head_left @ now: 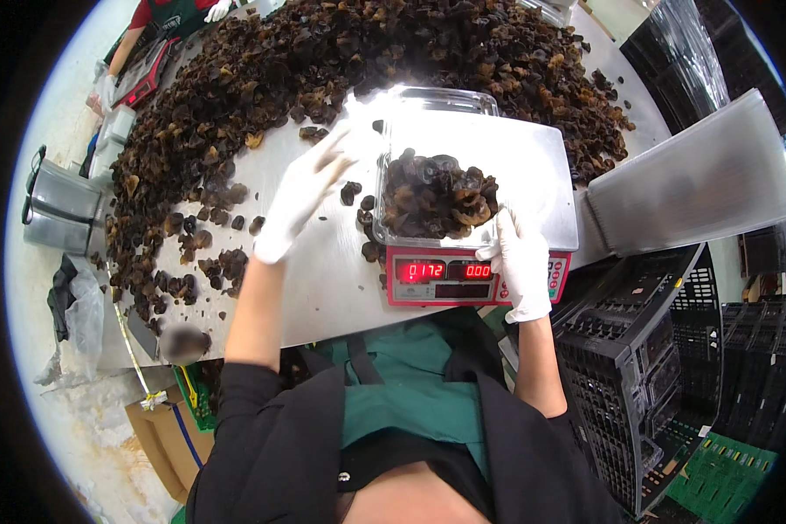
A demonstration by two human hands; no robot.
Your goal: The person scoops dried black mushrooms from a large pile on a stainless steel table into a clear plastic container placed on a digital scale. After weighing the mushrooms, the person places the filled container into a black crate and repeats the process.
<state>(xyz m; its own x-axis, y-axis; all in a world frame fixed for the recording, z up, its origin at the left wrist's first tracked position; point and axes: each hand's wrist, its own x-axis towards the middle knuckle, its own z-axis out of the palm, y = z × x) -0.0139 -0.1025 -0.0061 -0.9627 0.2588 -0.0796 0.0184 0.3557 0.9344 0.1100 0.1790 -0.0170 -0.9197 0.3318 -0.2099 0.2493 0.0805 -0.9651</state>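
Note:
A clear plastic tray (380, 229) sits on the steel plate of a red digital scale (397, 295). Inside it lies a heap of dark wood ear mushrooms (437, 196). My right hand (522, 266), in a white glove, pinches the tray's near right corner between thumb and fingers. To the left of the tray, above the tabletop, is my left hand (301, 192), also in a white glove. Its fingers are stretched out, partly blurred by glare, and nothing shows in them. Several loose mushrooms (368, 251) lie between that hand and the scale.
A big mound of wood ears (323, 44) covers the back and left of the metal table (323, 306). Right of the scale leans a stack of clear trays (699, 175); below are black crates (620, 375). Another person's gloved hand (218, 10) shows at the far left, beside another scale (144, 74).

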